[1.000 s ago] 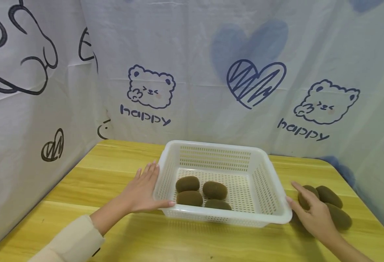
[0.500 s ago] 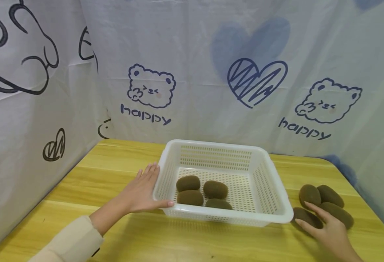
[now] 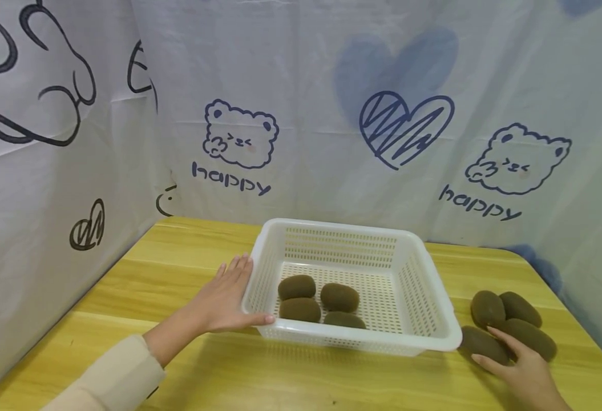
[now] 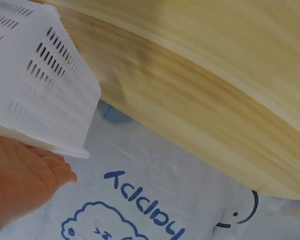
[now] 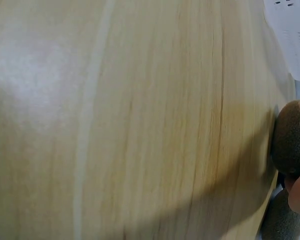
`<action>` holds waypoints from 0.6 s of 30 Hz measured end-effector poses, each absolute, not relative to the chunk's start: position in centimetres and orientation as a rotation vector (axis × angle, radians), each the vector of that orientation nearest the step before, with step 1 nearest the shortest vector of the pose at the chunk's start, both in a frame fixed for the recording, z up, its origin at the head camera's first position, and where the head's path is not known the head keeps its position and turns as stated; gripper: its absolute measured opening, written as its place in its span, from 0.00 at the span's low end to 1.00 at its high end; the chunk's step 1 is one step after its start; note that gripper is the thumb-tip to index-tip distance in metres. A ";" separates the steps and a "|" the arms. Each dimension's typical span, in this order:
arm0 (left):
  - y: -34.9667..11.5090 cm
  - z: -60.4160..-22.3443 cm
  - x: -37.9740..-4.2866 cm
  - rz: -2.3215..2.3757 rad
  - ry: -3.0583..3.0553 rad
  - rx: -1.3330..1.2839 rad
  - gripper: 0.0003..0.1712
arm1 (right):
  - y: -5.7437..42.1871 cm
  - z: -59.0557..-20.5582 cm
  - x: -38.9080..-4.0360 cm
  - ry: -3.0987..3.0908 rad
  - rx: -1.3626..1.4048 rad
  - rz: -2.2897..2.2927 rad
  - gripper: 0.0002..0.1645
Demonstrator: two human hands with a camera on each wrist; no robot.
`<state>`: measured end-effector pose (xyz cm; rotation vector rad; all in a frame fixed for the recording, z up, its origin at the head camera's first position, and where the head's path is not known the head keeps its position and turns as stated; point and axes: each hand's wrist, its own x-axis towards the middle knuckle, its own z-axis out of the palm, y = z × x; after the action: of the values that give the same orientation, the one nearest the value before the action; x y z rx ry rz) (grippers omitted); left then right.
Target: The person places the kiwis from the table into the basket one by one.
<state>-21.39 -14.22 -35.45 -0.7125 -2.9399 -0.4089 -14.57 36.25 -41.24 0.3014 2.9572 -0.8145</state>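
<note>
A white perforated plastic basket (image 3: pixel 357 335) stands on the table with several brown kiwis (image 3: pixel 299 310) in its near left part. My left hand (image 3: pixel 221 305) rests at the basket's left front corner, fingers straight along the side and thumb on the front rim. The left wrist view shows that hand (image 4: pixel 27 177) against the basket's rim. Right of the basket, my right hand (image 3: pixel 529 374) holds a kiwi (image 3: pixel 480 342) between thumb and fingers, low at the table. In the right wrist view, fingertips touch this kiwi (image 5: pixel 292 137) on two sides.
Just beyond the right hand, three more kiwis (image 3: pixel 488 309) lie grouped near the table's right side. The wooden-patterned table (image 3: pixel 177 257) meets a white printed cloth (image 3: pixel 316 171) at the back and sides.
My right hand has left the basket's right rim and moved right and nearer to me, down onto the nearest kiwi. The left hand keeps its place on the basket.
</note>
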 end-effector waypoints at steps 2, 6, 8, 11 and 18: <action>-14.2 -35.4 -21.4 -0.391 -2.932 -0.722 0.68 | 36.4 -41.4 -14.7 2.942 0.291 -0.812 0.53; -14.2 -35.4 -21.5 -0.365 -2.921 -0.740 0.68 | 36.7 -41.6 -14.8 2.947 0.258 -0.797 0.53; -14.3 -35.4 -21.5 -0.358 -2.922 -0.744 0.68 | 36.8 -41.7 -14.8 2.951 0.238 -0.787 0.52; -14.3 -35.4 -21.4 -0.360 -2.924 -0.745 0.68 | 36.9 -41.9 -14.8 2.967 0.194 -0.766 0.52; -14.2 -35.4 -21.3 -0.357 -2.925 -0.740 0.67 | 37.2 -42.0 -14.9 2.949 0.172 -0.738 0.52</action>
<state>-21.27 -14.21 -35.35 -0.7396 -2.9247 -0.3566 -14.91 37.24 -41.99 0.1723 2.9494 -0.7378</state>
